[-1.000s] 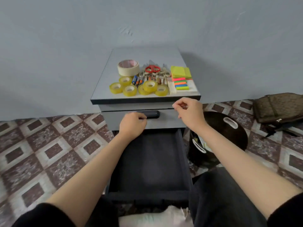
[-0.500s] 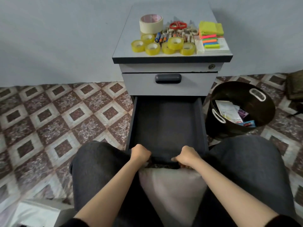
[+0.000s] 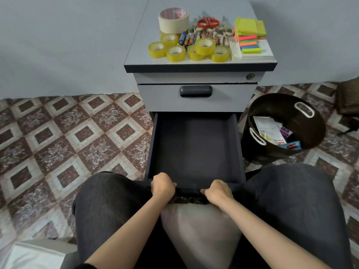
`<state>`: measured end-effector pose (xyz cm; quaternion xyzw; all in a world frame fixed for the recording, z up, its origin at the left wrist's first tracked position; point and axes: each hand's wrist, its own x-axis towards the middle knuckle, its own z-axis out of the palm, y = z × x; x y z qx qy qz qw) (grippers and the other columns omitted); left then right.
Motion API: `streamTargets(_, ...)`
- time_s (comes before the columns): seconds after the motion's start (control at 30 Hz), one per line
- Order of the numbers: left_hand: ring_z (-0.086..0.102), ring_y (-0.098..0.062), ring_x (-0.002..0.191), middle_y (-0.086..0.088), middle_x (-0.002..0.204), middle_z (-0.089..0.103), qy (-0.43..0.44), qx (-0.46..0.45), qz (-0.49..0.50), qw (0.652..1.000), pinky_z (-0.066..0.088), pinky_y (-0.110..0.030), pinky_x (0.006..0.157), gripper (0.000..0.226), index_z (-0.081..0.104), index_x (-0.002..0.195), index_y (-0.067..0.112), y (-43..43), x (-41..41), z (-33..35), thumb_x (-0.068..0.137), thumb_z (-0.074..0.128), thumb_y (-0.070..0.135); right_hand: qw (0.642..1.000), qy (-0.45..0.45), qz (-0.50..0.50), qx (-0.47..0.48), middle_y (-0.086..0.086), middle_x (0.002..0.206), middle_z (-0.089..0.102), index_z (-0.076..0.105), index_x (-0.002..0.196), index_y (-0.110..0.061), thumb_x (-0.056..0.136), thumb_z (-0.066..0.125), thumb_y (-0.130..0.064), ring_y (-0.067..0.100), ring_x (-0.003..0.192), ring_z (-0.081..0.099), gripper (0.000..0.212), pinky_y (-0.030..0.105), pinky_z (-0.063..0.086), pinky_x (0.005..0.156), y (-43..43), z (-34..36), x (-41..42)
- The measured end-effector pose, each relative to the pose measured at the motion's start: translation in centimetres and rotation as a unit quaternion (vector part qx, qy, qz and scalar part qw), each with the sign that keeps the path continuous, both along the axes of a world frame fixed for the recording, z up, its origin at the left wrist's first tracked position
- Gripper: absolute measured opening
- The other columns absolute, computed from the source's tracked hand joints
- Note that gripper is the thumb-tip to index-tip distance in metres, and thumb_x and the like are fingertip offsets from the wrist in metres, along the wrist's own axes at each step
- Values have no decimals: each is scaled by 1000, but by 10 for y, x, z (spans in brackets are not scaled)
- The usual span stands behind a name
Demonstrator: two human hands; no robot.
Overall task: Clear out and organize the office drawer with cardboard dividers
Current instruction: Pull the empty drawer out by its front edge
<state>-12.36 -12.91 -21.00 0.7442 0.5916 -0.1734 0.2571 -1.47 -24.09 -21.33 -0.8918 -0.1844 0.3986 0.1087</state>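
- The lower drawer [image 3: 196, 148] stands pulled out of the cabinet [image 3: 196, 102], toward the person's lap.
- The left hand [image 3: 162, 186] curls over the drawer's front rim, the edge farthest from the cabinet, and grips it.
- The right hand [image 3: 218, 193] grips the same rim.
- On the cabinet's top lie yellow tape rolls [image 3: 175, 53], masking tape [image 3: 173, 21], red scissors [image 3: 208, 22] and sticky notes [image 3: 246, 28].
- A black bin [image 3: 303, 121] stands right of the cabinet.

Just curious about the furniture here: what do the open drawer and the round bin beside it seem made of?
The open drawer: probably painted metal or laminated board; dark, matte, with thin straight walls. The round bin: likely plastic; glossy black sheen, moulded handle slots rimmed in white.
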Motion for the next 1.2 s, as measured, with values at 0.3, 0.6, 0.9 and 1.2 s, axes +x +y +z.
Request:
streamTargets(0.3,62,-29,83,-16,91,67,-137,-22,128,982,45,-32,66,31,61,84,-2,17,26,-2,88,64,28,996,-38,-60,56,14,95,61,59,80,-6,90,59,-38,29,91,60,34,35,49,78,23,-6,30)
streamTargets(0.6,67,-23,68,-11,84,68,-283,-152,289,902,53,-30,62,30,61,78,6,37,49,-36,81,71,35,974,-90,-185,89,17,92,68,62,76,0,88,55,-50,33,89,64,52,41,54,75,50,-28,37)
streamTargets(0.9,70,-25,69,-15,89,71,-284,-228,230,902,47,-22,62,37,62,90,2,62,55,-43,90,57,40,967,67,-221,107,15,99,67,57,98,-1,92,37,-58,25,88,59,61,34,48,81,63,-51,50)
streamTargets(1.2,62,-13,51,-7,72,64,-332,-214,245,886,42,-22,53,23,55,83,12,96,97,-40,95,53,32,965,89,-188,158,2,59,38,33,64,-12,96,35,-51,15,49,36,50,26,29,47,103,-39,94)
